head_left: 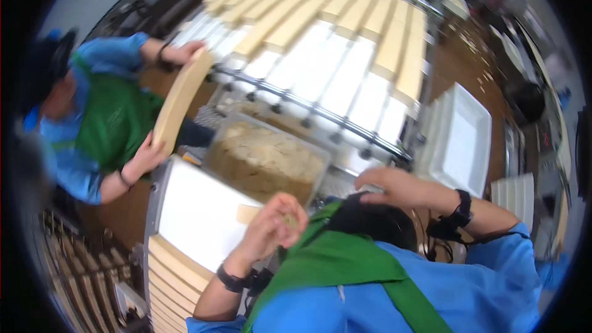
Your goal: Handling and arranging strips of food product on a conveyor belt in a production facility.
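My left hand (275, 225) is raised in front of my apron with its fingers curled closed. A small tan bit shows in the curl, too blurred to name. Right beside its knuckles, a short flat beige piece (247, 213) appears against a white board (200, 203). Over on the right, my right hand (394, 186) hovers near a dark rounded object (379, 222), fingers apart and somewhat bent, with nothing seen in them. Just beyond my hands stands a pale plastic bin (324, 166) holding brown and cream crumbly material.
Long beige bars (299, 9) lie side by side on a white slatted rack (320, 61) with a metal front rail. At left, a co-worker (117, 111) holds one beige bar (182, 102) in both hands. More bars (179, 271) sit lower left; white trays (459, 142) are stacked right.
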`<state>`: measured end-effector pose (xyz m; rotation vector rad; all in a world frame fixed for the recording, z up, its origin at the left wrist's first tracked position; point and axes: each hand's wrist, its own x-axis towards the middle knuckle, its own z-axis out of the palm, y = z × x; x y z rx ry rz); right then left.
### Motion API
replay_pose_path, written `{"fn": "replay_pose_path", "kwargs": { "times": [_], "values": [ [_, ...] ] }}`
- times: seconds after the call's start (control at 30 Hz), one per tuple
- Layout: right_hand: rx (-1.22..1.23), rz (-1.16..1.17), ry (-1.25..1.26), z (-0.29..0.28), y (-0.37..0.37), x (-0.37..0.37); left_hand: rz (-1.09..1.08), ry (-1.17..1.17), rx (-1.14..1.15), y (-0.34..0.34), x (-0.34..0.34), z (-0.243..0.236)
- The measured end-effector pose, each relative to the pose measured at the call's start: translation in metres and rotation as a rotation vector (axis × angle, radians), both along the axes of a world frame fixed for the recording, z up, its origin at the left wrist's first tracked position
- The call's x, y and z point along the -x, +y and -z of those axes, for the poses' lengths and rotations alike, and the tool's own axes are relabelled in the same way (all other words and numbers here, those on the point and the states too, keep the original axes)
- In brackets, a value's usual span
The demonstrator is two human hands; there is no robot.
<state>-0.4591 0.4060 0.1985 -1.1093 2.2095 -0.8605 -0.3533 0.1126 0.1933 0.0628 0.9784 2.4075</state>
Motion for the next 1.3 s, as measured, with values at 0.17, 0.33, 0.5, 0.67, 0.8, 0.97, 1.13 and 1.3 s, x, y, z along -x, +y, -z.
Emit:
{"fn": "replay_pose_path", "kwargs": {
  "times": [0.17, 0.33, 0.5, 0.67, 0.8, 0.97, 1.13, 1.3],
  "values": [
    [-0.251, -0.243, -0.426, 0.040, -0.058, 0.024, -0.182, -0.329, -0.077, -0.007, -0.042, 0.022],
    [-0.411, -0.173, -0.508, 0.064, -0.021, 0.043, -0.337, -0.350, 0.284, -0.017, -0.087, 0.021],
    [-0.131, 0.070, -0.635, 0.047, 0.001, 0.031, -0.281, -0.314, 0.547, -0.009, -0.071, 0.042],
    [-0.047, -0.005, -0.588, 0.049, 0.004, 0.029, 0.012, -0.011, 0.833, 0.019, -0.027, 0.042],
    [-0.174, -0.047, -0.497, 0.035, 0.004, 0.020, 0.092, 0.213, 0.967, 0.025, -0.006, 0.022],
    [-0.073, -0.103, -0.358, 0.015, 0.000, 0.003, 0.210, 0.244, 0.900, 0.027, -0.004, 0.024],
    [-0.245, -0.006, -0.097, -0.024, 0.003, -0.021, 0.448, 0.595, 1.087, 0.027, 0.024, 0.033],
    [-0.224, 0.043, -0.062, -0.034, 0.014, -0.040, 0.466, 0.698, 1.451, 0.060, 0.039, 0.025]
  ]
}}
